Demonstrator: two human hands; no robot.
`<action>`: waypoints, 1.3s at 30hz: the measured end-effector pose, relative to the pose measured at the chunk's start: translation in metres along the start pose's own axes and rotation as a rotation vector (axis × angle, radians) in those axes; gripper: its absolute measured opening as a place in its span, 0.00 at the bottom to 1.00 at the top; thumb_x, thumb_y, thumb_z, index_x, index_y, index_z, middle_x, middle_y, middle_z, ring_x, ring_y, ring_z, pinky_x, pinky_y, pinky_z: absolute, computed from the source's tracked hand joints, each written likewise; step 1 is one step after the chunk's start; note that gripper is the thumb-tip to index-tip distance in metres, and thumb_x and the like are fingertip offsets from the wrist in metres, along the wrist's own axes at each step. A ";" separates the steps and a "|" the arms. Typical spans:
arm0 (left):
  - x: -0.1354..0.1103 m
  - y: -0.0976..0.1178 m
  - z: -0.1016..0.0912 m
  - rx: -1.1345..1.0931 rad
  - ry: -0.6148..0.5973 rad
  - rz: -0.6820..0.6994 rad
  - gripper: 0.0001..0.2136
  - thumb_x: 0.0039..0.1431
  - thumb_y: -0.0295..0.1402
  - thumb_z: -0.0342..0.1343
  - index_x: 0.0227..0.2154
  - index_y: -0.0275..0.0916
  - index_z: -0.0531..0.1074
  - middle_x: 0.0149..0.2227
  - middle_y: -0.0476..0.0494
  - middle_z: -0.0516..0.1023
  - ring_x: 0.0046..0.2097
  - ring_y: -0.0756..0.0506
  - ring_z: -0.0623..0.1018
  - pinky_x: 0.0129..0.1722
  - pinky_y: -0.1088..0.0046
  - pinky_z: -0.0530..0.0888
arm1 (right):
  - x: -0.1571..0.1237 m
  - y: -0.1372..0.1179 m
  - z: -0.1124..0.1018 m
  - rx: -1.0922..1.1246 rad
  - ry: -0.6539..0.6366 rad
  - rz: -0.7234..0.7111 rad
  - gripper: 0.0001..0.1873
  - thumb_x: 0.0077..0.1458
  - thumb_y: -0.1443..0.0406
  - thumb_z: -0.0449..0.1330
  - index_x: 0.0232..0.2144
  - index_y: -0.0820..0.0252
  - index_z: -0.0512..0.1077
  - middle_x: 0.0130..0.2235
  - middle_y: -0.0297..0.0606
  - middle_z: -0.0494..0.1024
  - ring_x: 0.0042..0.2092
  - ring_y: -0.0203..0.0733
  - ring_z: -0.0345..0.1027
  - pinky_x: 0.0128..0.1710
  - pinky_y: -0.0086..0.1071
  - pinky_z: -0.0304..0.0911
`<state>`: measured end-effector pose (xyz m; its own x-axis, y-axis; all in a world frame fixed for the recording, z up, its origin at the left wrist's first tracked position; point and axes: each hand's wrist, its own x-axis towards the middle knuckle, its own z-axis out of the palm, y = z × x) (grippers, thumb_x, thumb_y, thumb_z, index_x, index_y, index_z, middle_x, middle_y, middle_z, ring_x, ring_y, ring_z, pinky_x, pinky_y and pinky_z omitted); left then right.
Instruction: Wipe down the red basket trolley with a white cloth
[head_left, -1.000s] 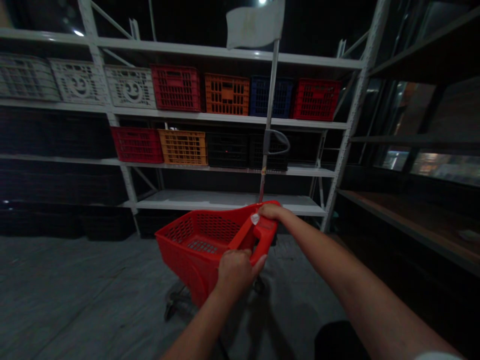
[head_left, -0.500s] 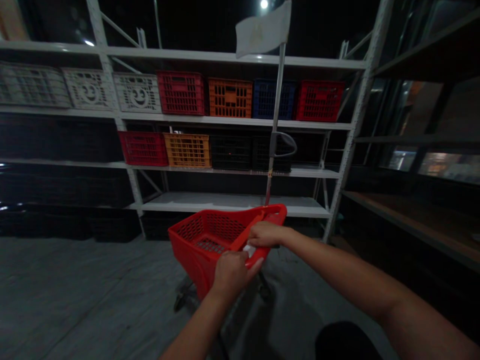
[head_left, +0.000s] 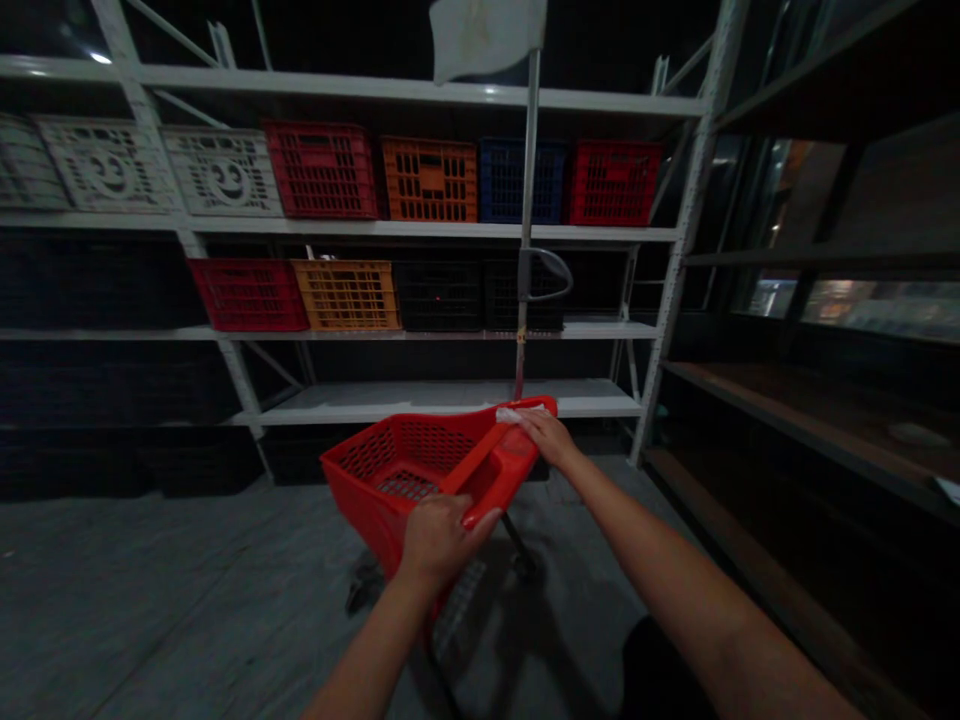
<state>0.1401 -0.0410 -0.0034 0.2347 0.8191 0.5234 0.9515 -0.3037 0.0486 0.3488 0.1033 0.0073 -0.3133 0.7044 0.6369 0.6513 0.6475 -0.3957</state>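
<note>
Has red cart (head_left: 360, 510) in the centre, standing on grey floor (head_left: 187, 610), basket to the left, handle (head_left: 504, 485) to the right. Grips near end of handle with left hand (head_left: 437, 540), fingers curled over it, thumb along the outer side. Presses white cloth (head_left: 519, 413) onto far end of handle with right hand (head_left: 549, 437), fingers bent and close together over it, pinning it to the plastic.

Shows slotted bottom and holed walls inside cart basket. Can't see down into crates beyond, faced front-on; can just spot something pale at top edge of yellow crate (head_left: 346, 295), too small to name.

Counts on upper level of white rack (head_left: 420, 228): three white crates (head_left: 226, 175), leftmost cut off; two red crates (head_left: 322, 170); one orange crate (head_left: 430, 180); one blue crate (head_left: 510, 180). Counts one level down: one red, one yellow, two black crates (head_left: 439, 297). Too dark at far left to count. Adds one pole (head_left: 529, 150) just beyond handle, bearing one white flag (head_left: 487, 40) and one grey grip (head_left: 525, 277).

Marked with smiley faces: two white crates. Can't read faint mark on flag.
</note>
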 end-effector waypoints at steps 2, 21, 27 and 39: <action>0.000 -0.002 0.001 -0.015 0.018 -0.008 0.26 0.55 0.52 0.39 0.22 0.38 0.73 0.26 0.40 0.78 0.33 0.43 0.77 0.34 0.71 0.69 | -0.010 -0.012 0.015 0.071 0.211 0.098 0.23 0.61 0.63 0.38 0.44 0.60 0.71 0.47 0.42 0.72 0.52 0.41 0.60 0.56 0.40 0.50; -0.023 -0.062 -0.013 -0.278 -0.014 0.127 0.18 0.55 0.45 0.46 0.19 0.38 0.70 0.22 0.46 0.73 0.27 0.49 0.71 0.30 0.73 0.66 | -0.057 -0.041 0.062 0.097 0.534 0.141 0.26 0.61 0.61 0.33 0.58 0.63 0.52 0.59 0.47 0.56 0.62 0.46 0.42 0.58 0.50 0.37; -0.034 -0.093 -0.036 -0.291 -0.117 0.140 0.19 0.55 0.45 0.43 0.20 0.39 0.69 0.23 0.46 0.73 0.29 0.48 0.71 0.33 0.73 0.67 | -0.025 -0.012 0.000 -0.203 0.047 -0.012 0.22 0.62 0.62 0.38 0.39 0.58 0.72 0.43 0.39 0.75 0.48 0.42 0.63 0.58 0.45 0.38; -0.015 -0.029 -0.058 0.272 -0.254 -0.296 0.32 0.54 0.55 0.31 0.38 0.29 0.68 0.31 0.32 0.76 0.34 0.36 0.76 0.32 0.61 0.69 | 0.017 -0.083 0.004 -0.230 -0.588 -0.187 0.37 0.56 0.44 0.35 0.33 0.59 0.76 0.36 0.43 0.78 0.38 0.44 0.70 0.38 0.31 0.59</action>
<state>0.0978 -0.0729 0.0368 -0.0452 0.9547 0.2941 0.9944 0.0710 -0.0777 0.2863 0.0627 0.0487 -0.7186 0.6697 0.1875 0.6599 0.7417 -0.1201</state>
